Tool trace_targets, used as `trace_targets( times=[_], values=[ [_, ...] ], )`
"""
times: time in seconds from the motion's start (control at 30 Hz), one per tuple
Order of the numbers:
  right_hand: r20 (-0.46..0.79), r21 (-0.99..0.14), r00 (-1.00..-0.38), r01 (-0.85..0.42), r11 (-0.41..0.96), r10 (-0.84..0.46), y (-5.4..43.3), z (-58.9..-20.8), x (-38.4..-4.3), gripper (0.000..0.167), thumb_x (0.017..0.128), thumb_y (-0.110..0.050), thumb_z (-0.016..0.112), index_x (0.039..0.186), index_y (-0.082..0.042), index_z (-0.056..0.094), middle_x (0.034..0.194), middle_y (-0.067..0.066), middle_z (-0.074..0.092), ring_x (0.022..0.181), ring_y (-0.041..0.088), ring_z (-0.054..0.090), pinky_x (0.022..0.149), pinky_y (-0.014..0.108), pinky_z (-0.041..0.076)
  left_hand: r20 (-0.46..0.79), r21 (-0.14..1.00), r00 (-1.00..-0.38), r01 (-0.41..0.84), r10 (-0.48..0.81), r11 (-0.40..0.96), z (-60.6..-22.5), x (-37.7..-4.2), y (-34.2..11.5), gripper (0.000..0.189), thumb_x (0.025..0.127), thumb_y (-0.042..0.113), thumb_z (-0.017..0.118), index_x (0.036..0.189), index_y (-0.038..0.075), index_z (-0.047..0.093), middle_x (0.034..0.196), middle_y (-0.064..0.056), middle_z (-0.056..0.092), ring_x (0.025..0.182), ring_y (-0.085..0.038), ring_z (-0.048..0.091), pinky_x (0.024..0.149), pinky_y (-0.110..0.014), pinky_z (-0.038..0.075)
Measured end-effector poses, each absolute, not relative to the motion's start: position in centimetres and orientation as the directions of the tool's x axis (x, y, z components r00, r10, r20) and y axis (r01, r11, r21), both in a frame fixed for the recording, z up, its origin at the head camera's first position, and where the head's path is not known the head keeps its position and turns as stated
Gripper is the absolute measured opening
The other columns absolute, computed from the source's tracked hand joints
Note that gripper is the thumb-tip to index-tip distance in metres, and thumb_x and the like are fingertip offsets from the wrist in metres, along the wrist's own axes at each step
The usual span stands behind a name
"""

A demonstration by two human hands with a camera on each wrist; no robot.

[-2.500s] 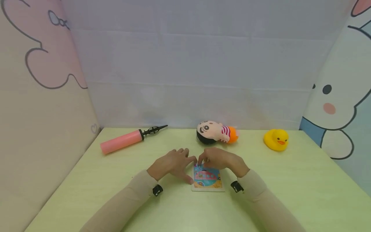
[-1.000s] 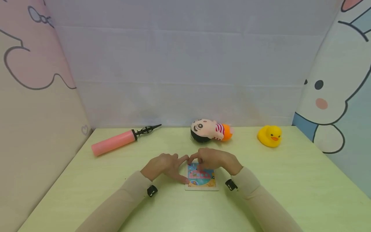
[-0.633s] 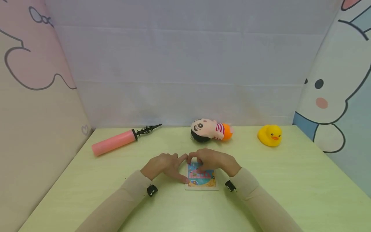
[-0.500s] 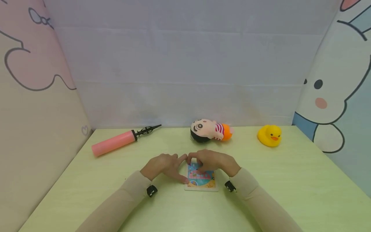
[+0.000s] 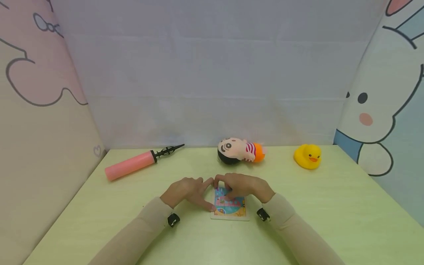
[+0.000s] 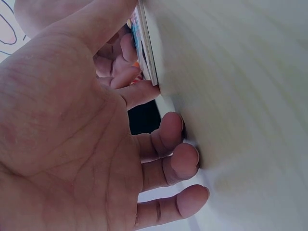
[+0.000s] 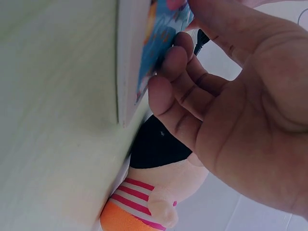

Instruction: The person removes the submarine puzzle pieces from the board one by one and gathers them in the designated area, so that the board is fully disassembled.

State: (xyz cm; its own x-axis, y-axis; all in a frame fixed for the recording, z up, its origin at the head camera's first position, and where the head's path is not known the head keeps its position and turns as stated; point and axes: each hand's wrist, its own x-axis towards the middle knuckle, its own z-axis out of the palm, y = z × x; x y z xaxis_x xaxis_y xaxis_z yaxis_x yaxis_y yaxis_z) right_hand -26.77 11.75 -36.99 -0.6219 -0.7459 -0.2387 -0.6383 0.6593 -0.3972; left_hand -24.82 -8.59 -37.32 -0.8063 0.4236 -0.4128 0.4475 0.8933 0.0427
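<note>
A flat, thin board (image 5: 230, 218) with a pale rim lies on the table; its colourful picture shows blue water and a pink shape. At its left side is my left hand (image 5: 190, 193), thumb on the lower left edge, index finger by the upper left corner. The left wrist view shows the other fingers loosely bent at the tabletop. Over the board's upper part is my right hand (image 5: 240, 185), index finger bent down to the upper left corner and thumb on the picture. Its curled fingertips (image 7: 161, 94) are at the board's face; whether they pinch a loose piece is hidden.
A pink hand pump (image 5: 130, 165) with a black nozzle lies at the back left. Behind the hands a soft doll (image 5: 236, 149) in orange and stripes lies on its side. The yellow rubber duck (image 5: 308, 156) sits back right. Walls (image 5: 212, 92) enclose the pale green table (image 5: 99, 221).
The right thumb has moved down and left over the picture, and the right index finger to the upper left corner. The left hand keeps to the left edge. The head view has shifted slightly.
</note>
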Motion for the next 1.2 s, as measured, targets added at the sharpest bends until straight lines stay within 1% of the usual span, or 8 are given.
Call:
trace_targets(
  times=[0.1, 0.23, 0.4, 0.57, 0.77, 0.93, 1.1, 1.2],
  values=[
    [-0.245, -0.398, -0.633, -0.625, 0.671, -0.735, 11.76, -37.09, -26.76, 0.040, 0.090, -0.016, 0.077, 0.119, -0.023, 0.050, 0.078, -0.003, 0.055, 0.073, 0.010, 0.052, 0.067, 0.027, 0.045, -0.413, 0.030, -0.808, 0.449, 0.420, 0.893, -37.38, -24.80, -8.54, 0.094, 0.079, 0.078, 0.063, 0.151, 0.029, 0.029, 0.109, -0.006, 0.055, 0.085, -0.023, 0.060, 0.074, -0.041, 0.051],
    [-0.217, -0.431, -0.636, -0.618, 0.658, -0.740, 11.85, -37.19, -26.75, 0.042, 0.089, -0.014, 0.078, 0.117, -0.020, 0.047, 0.081, -0.003, 0.058, 0.074, 0.010, 0.053, 0.070, 0.027, 0.047, -0.423, 0.028, -0.810, 0.436, 0.405, 0.900, -37.35, -24.70, -8.47, 0.097, 0.079, 0.077, 0.063, 0.155, 0.030, 0.024, 0.111, -0.006, 0.055, 0.085, -0.023, 0.059, 0.075, -0.041, 0.051],
    [-0.179, -0.451, -0.621, -0.637, 0.625, -0.763, 12.06, -37.25, -26.87, 0.041, 0.089, -0.011, 0.077, 0.115, -0.017, 0.046, 0.087, -0.002, 0.061, 0.078, 0.010, 0.055, 0.073, 0.028, 0.048, -0.433, 0.029, -0.812, 0.420, 0.390, 0.907, -37.21, -24.57, -8.43, 0.100, 0.080, 0.077, 0.063, 0.158, 0.031, 0.021, 0.121, -0.008, 0.055, 0.089, -0.024, 0.060, 0.077, -0.043, 0.052],
    [-0.132, -0.451, -0.596, -0.676, 0.583, -0.792, 12.14, -37.19, -27.00, 0.033, 0.092, -0.004, 0.072, 0.115, -0.013, 0.050, 0.088, 0.002, 0.061, 0.078, 0.012, 0.054, 0.072, 0.027, 0.047, -0.431, 0.022, -0.811, 0.428, 0.395, 0.904, -37.22, -24.50, -8.42, 0.101, 0.081, 0.077, 0.061, 0.159, 0.030, 0.020, 0.130, -0.010, 0.055, 0.094, -0.027, 0.062, 0.079, -0.045, 0.052],
    [-0.022, -0.441, -0.552, -0.743, 0.503, -0.834, 11.85, -37.17, -27.16, 0.018, 0.094, 0.002, 0.066, 0.104, -0.009, 0.056, 0.087, 0.004, 0.060, 0.077, 0.015, 0.054, 0.072, 0.025, 0.045, -0.417, 0.013, -0.817, 0.433, 0.399, 0.901, -37.29, -24.31, -8.51, 0.100, 0.081, 0.078, 0.060, 0.159, 0.029, 0.022, 0.117, -0.008, 0.055, 0.080, -0.022, 0.056, 0.070, -0.041, 0.051],
    [-0.067, -0.448, -0.571, -0.716, 0.536, -0.818, 11.65, -37.23, -27.09, 0.015, 0.093, -0.006, 0.071, 0.101, -0.008, 0.059, 0.081, 0.000, 0.058, 0.073, 0.009, 0.051, 0.071, 0.024, 0.045, -0.404, 0.015, -0.817, 0.443, 0.411, 0.896, -37.40, -24.23, -8.47, 0.097, 0.081, 0.078, 0.060, 0.157, 0.028, 0.026, 0.116, -0.009, 0.056, 0.077, -0.021, 0.056, 0.068, -0.040, 0.050],
    [-0.171, -0.441, -0.634, -0.635, 0.634, -0.754, 11.69, -37.16, -26.85, 0.026, 0.088, -0.016, 0.079, 0.104, -0.010, 0.061, 0.086, -0.002, 0.059, 0.078, 0.010, 0.053, 0.075, 0.027, 0.046, -0.389, 0.024, -0.816, 0.455, 0.428, 0.890, -37.36, -24.24, -8.44, 0.088, 0.081, 0.076, 0.061, 0.150, 0.030, 0.032, 0.119, -0.009, 0.056, 0.081, -0.023, 0.058, 0.071, -0.041, 0.051],
    [-0.197, -0.426, -0.649, -0.618, 0.660, -0.735, 11.67, -37.08, -26.68, 0.030, 0.085, -0.019, 0.082, 0.105, -0.009, 0.061, 0.088, -0.001, 0.057, 0.080, 0.011, 0.051, 0.076, 0.028, 0.045, -0.384, 0.026, -0.816, 0.459, 0.433, 0.888, -37.30, -24.25, -8.40, 0.084, 0.081, 0.077, 0.061, 0.148, 0.032, 0.034, 0.118, -0.009, 0.057, 0.081, -0.023, 0.058, 0.070, -0.041, 0.051]
  ],
)
